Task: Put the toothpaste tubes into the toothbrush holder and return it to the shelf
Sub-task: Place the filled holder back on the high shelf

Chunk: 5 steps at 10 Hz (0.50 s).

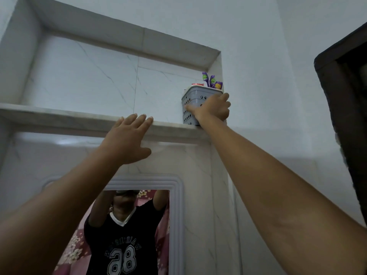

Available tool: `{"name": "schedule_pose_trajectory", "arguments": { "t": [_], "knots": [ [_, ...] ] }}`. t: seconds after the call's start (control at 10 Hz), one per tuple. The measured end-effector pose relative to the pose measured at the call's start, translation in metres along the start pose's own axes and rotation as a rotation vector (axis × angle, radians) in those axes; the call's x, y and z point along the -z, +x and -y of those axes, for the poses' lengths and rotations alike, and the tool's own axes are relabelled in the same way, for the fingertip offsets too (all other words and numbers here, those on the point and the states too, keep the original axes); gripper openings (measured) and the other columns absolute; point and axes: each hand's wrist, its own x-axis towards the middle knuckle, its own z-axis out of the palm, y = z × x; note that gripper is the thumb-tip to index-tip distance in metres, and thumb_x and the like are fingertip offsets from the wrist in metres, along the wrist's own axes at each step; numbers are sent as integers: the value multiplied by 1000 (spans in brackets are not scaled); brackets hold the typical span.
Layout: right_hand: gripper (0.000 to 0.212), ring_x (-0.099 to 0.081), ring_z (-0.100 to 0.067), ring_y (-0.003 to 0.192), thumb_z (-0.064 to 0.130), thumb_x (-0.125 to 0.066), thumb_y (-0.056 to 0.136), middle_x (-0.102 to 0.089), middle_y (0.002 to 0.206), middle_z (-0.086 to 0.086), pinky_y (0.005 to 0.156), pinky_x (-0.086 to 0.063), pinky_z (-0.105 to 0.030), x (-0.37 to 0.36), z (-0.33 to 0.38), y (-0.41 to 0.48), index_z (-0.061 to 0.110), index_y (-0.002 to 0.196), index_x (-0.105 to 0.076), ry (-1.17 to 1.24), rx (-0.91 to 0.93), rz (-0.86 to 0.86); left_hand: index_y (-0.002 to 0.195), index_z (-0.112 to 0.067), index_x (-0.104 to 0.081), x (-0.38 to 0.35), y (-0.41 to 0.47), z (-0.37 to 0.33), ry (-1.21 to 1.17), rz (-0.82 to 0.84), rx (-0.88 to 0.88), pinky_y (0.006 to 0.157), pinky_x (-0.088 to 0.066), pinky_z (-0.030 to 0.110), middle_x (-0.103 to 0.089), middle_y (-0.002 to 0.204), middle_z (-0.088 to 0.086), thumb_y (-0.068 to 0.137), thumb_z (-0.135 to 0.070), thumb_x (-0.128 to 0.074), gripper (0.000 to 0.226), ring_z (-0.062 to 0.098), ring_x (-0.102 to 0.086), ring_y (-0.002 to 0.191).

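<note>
A grey perforated toothbrush holder (195, 101) stands on the marble shelf (59, 118) at the right end of a wall niche. Purple and green toothbrushes (211, 80) stick out of its top, and the red-and-white end of a toothpaste tube (197, 84) shows just above the rim. My right hand (213, 109) is wrapped around the holder's front and right side. My left hand (129, 137) lies flat with fingers spread, its fingertips on the shelf's front edge, well left of the holder.
The niche's right wall (218, 72) is close beside the holder. A mirror with a moulded frame (174, 195) hangs below the shelf and reflects a person in a black shirt. A dark wooden frame (345, 96) juts in at the right.
</note>
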Motion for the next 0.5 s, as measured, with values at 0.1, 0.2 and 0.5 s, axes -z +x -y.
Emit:
{"name": "schedule_pose_trajectory", "arguments": {
  "t": [0.1,0.2,0.5],
  "knots": [
    [125,-48,-27,130,75,-83,61,-44,145,-10,90,-52,-39,-7,-8,-7,3,151,-36,-5,41,-18,157,-23,1,1,0,0,-24,9,16,125,-3,44,-1,167,2,88,-47,-54,91,23,1,155],
    [123,-45,-30,133,72,-83,64,-40,150,-11,100,-48,-46,-9,-17,-20,6,153,-31,-15,60,17,157,-23,1,5,0,-2,-32,39,27,125,-4,44,0,167,3,88,-47,-54,91,23,1,155],
    [88,-33,-38,146,70,-51,94,-29,159,-14,110,-39,-55,17,-51,-81,10,154,-27,-28,278,186,157,-24,0,28,-27,-18,-7,128,60,123,-17,44,-5,167,4,91,-53,-50,87,27,-16,153]
  ]
}}
